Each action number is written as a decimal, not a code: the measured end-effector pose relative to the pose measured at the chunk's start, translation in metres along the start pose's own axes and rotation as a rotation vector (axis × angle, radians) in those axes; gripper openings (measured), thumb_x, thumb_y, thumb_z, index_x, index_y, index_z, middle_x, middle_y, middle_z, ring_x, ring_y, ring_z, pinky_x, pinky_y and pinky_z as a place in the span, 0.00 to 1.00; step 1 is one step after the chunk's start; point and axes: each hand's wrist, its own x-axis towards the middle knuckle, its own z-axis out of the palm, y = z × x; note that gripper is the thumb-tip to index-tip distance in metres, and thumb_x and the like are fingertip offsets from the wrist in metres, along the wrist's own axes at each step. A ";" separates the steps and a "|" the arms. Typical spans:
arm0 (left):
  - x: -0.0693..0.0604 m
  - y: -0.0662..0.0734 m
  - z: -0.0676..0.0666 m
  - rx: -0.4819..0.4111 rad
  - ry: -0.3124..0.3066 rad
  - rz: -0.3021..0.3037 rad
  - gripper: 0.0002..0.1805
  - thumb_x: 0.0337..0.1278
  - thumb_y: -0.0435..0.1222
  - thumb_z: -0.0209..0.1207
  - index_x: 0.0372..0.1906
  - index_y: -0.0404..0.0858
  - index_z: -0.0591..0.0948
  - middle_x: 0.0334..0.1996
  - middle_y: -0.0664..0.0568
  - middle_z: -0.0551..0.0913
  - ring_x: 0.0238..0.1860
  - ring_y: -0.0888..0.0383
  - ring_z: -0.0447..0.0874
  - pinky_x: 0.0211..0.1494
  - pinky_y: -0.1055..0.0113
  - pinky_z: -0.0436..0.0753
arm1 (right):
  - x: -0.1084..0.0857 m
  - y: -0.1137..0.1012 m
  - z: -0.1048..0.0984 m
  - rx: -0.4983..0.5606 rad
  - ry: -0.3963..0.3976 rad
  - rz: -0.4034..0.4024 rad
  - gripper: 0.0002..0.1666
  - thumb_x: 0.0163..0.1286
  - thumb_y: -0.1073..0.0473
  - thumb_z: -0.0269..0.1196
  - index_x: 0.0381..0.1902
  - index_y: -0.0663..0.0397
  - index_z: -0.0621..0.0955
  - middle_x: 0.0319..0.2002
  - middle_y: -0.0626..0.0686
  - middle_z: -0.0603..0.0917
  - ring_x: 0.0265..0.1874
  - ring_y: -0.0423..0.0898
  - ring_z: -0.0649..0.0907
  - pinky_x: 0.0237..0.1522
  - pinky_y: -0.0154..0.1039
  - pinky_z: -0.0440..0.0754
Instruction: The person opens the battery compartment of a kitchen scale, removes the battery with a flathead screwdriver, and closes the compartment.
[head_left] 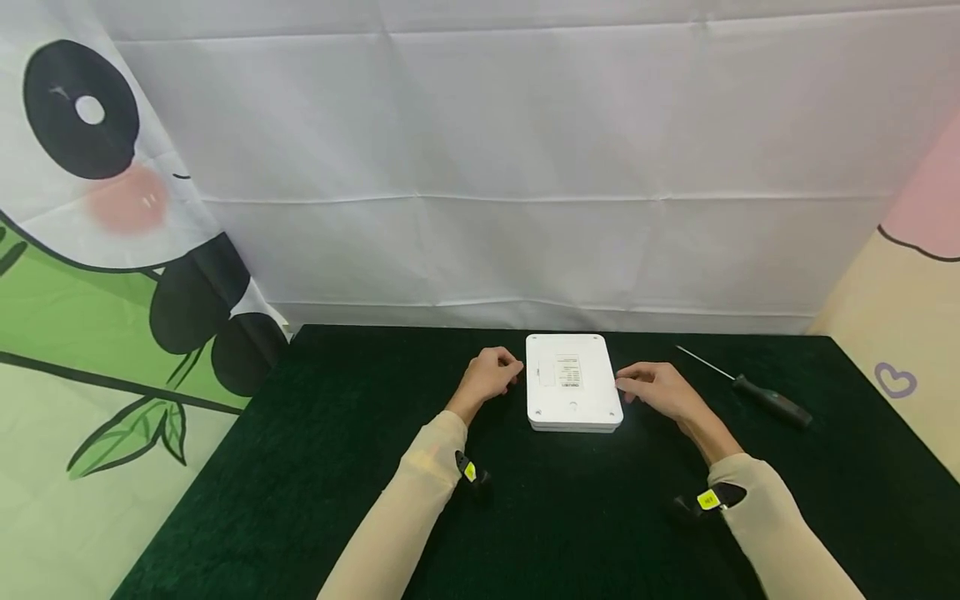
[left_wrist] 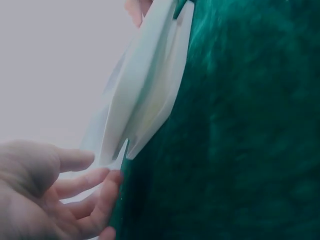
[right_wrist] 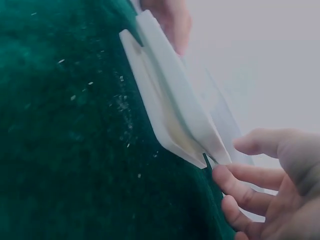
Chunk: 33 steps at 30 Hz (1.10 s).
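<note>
The left hand (head_left: 489, 377) and right hand (head_left: 658, 387) are apart, fingers a bit bent. Between them, the white box (head_left: 573, 383) lies on the green cloth (head_left: 570, 517), long sides pointing forward. The right hand looks nearer; I can't tell if it touches. A screwdriver (head_left: 759, 396) lies farther right.

Between the two sleeves, left (head_left: 401, 500) and right (head_left: 780, 517), the desk (head_left: 262, 500) offers a broad lane up to the near side of the white box (head_left: 572, 404). The left hand (head_left: 487, 379) leaves only a slim gap at the box's left; the right hand (head_left: 660, 387) blocks the other side. A screwdriver (head_left: 772, 403) lies between that hand and the desk's right edge, narrowing the way toward the far right corner. From the left sleeve to the left edge runs wide free room. Hanging cloth (head_left: 525, 150) bars passage beyond the far edge.
</note>
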 end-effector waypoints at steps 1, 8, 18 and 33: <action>0.003 0.001 -0.001 0.012 0.024 0.015 0.10 0.69 0.43 0.55 0.43 0.41 0.81 0.35 0.50 0.83 0.31 0.56 0.79 0.36 0.65 0.77 | -0.002 0.000 -0.001 -0.013 0.009 -0.001 0.25 0.72 0.51 0.59 0.59 0.63 0.77 0.38 0.58 0.83 0.41 0.52 0.79 0.41 0.42 0.71; 0.028 0.005 -0.004 0.133 0.081 0.162 0.16 0.73 0.40 0.52 0.60 0.46 0.78 0.48 0.46 0.79 0.42 0.52 0.77 0.42 0.60 0.76 | -0.019 -0.006 0.003 -0.119 0.063 -0.050 0.28 0.68 0.51 0.62 0.58 0.65 0.75 0.33 0.55 0.82 0.29 0.47 0.78 0.31 0.39 0.72; 0.037 0.014 0.003 0.337 0.002 0.175 0.22 0.76 0.37 0.44 0.69 0.56 0.72 0.65 0.47 0.70 0.57 0.46 0.67 0.61 0.51 0.68 | -0.049 -0.025 0.031 -0.309 0.149 -0.018 0.43 0.59 0.40 0.70 0.62 0.64 0.74 0.34 0.54 0.73 0.27 0.45 0.72 0.26 0.37 0.69; 0.034 0.017 0.004 0.398 0.009 0.174 0.21 0.76 0.39 0.47 0.68 0.57 0.73 0.61 0.49 0.73 0.52 0.48 0.69 0.55 0.53 0.69 | -0.054 -0.025 0.040 -0.337 0.229 -0.044 0.41 0.58 0.44 0.72 0.61 0.65 0.75 0.35 0.55 0.74 0.25 0.45 0.72 0.26 0.37 0.68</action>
